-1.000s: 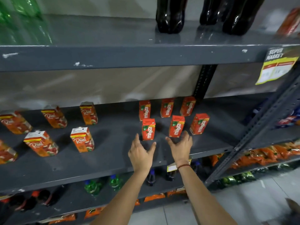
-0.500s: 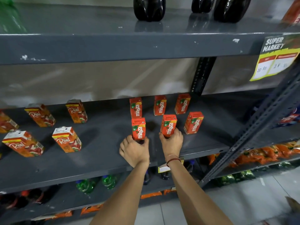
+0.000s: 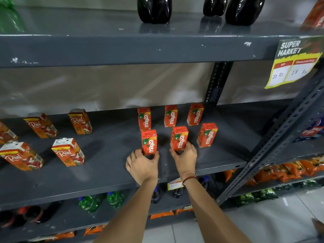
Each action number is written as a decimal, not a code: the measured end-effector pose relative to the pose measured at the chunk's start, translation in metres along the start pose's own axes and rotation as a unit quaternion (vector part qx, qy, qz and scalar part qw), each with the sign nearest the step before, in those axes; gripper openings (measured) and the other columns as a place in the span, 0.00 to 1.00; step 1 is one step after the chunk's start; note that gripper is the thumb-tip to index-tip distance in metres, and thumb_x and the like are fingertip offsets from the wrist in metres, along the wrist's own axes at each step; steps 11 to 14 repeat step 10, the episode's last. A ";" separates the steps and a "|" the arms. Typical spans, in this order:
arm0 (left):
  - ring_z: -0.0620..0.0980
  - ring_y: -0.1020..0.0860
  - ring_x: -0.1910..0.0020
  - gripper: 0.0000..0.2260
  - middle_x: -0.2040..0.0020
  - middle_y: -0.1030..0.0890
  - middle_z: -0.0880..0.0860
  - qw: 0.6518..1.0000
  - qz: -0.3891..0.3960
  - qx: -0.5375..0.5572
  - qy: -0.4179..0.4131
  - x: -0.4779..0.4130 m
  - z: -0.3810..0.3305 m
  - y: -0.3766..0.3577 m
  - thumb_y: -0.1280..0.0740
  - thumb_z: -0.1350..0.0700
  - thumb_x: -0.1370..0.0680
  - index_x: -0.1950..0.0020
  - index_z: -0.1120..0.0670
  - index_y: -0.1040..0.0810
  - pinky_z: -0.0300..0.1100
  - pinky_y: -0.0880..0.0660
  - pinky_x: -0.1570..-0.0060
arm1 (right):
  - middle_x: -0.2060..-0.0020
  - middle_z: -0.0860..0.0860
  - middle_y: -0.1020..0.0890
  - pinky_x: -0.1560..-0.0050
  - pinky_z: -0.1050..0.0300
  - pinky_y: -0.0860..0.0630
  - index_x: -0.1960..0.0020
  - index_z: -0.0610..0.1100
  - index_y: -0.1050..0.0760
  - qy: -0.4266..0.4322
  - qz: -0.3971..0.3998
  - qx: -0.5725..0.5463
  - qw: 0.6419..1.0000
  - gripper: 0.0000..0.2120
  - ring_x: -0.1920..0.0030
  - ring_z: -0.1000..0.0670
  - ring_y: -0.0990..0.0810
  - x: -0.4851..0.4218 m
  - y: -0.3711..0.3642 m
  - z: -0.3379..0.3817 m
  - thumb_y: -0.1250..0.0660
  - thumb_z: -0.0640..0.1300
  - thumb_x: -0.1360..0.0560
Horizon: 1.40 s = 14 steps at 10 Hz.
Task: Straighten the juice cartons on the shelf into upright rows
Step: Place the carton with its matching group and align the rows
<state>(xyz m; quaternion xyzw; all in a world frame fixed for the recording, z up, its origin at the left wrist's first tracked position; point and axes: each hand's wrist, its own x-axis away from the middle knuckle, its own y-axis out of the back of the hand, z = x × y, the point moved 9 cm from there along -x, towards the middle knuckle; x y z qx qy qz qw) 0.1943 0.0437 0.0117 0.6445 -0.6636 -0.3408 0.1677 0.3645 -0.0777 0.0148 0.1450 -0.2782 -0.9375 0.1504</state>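
Head view, near first: my left hand (image 3: 142, 165) has its grip clamped on the base of the front-left Maaza carton (image 3: 149, 142), and my right hand (image 3: 185, 157) is clamped low on the front-middle Maaza carton (image 3: 179, 138). Both cartons stand on the grey shelf (image 3: 108, 174), near its front edge.

Progress, my read: Maaza block mostly done. Six Maaza cartons, all upright, two rows of three: front-right carton (image 3: 207, 135), then back row (image 3: 171, 116) near the wall. Front row looks a bit uneven in spacing and facing, so the two in hand probably just need squaring up.

Left of them, Real cartons (image 3: 68, 152): I count five clearly, a sixth partly cut off at the frame edge. They stand spread apart and turned at odd angles, untouched; that's the bulk of what's left, I'd say.

Farther: three dark bottles (image 3: 154, 9) on the shelf above, one price tag (image 3: 293, 64) at right.
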 end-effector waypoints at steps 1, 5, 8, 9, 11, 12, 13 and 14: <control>0.58 0.25 0.47 0.20 0.54 0.19 0.57 1.000 -0.005 0.000 -0.003 0.001 0.000 0.000 0.25 0.45 0.36 0.54 0.57 0.23 0.56 0.33 0.42 | 0.45 0.42 0.22 0.41 0.53 0.30 0.42 0.37 0.28 0.002 -0.007 0.008 1.000 0.25 0.42 0.43 0.27 0.001 0.000 0.000 0.25 0.45 0.34; 0.59 0.26 0.47 0.20 0.55 0.19 0.57 1.000 -0.009 -0.015 -0.003 0.001 -0.002 0.000 0.25 0.45 0.36 0.56 0.58 0.23 0.55 0.33 0.43 | 0.45 0.42 0.22 0.39 0.51 0.30 0.41 0.37 0.28 0.010 0.003 0.006 1.000 0.26 0.41 0.44 0.27 0.000 -0.002 -0.004 0.24 0.46 0.34; 0.60 0.26 0.46 0.22 0.52 0.20 0.59 1.000 0.011 -0.019 0.001 0.001 -0.003 0.002 0.25 0.45 0.36 0.53 0.59 0.23 0.55 0.33 0.42 | 0.44 0.41 0.23 0.39 0.53 0.31 0.41 0.37 0.29 -0.003 0.019 0.021 1.000 0.27 0.41 0.44 0.28 0.002 -0.004 -0.001 0.25 0.47 0.34; 0.59 0.28 0.43 0.27 0.47 0.22 0.59 0.999 0.048 -0.006 -0.017 0.005 -0.004 0.006 0.24 0.43 0.36 0.46 0.59 0.24 0.54 0.34 0.39 | 0.43 0.41 0.25 0.36 0.53 0.34 0.37 0.36 0.32 0.006 0.039 0.026 0.999 0.31 0.40 0.43 0.29 0.010 0.000 0.004 0.25 0.47 0.34; 0.59 0.30 0.38 0.33 0.39 0.26 0.60 0.990 0.121 -0.031 -0.062 0.012 -0.001 0.011 0.26 0.44 0.34 0.36 0.59 0.30 0.54 0.35 0.36 | 0.42 0.39 0.27 0.37 0.53 0.35 0.35 0.36 0.34 -0.005 0.028 0.012 1.000 0.29 0.38 0.41 0.31 0.029 0.012 0.007 0.28 0.44 0.31; 0.59 0.30 0.38 0.33 0.39 0.26 0.60 0.990 0.121 -0.031 -0.062 0.012 -0.001 0.011 0.26 0.44 0.34 0.36 0.59 0.30 0.54 0.35 0.36 | 0.42 0.39 0.27 0.37 0.53 0.35 0.35 0.36 0.34 -0.005 0.028 0.012 1.000 0.29 0.38 0.41 0.31 0.029 0.012 0.007 0.28 0.44 0.31; 0.59 0.30 0.38 0.33 0.39 0.26 0.60 0.990 0.121 -0.031 -0.062 0.012 -0.001 0.011 0.26 0.44 0.34 0.36 0.59 0.30 0.54 0.35 0.36 | 0.42 0.39 0.27 0.37 0.53 0.35 0.35 0.36 0.34 -0.005 0.028 0.012 1.000 0.29 0.38 0.41 0.31 0.029 0.012 0.007 0.28 0.44 0.31; 0.59 0.30 0.38 0.33 0.39 0.26 0.60 0.990 0.121 -0.031 -0.062 0.012 -0.001 0.011 0.26 0.44 0.34 0.36 0.59 0.30 0.54 0.35 0.36 | 0.42 0.39 0.27 0.37 0.53 0.35 0.35 0.36 0.34 -0.005 0.028 0.012 1.000 0.29 0.38 0.41 0.31 0.029 0.012 0.007 0.28 0.44 0.31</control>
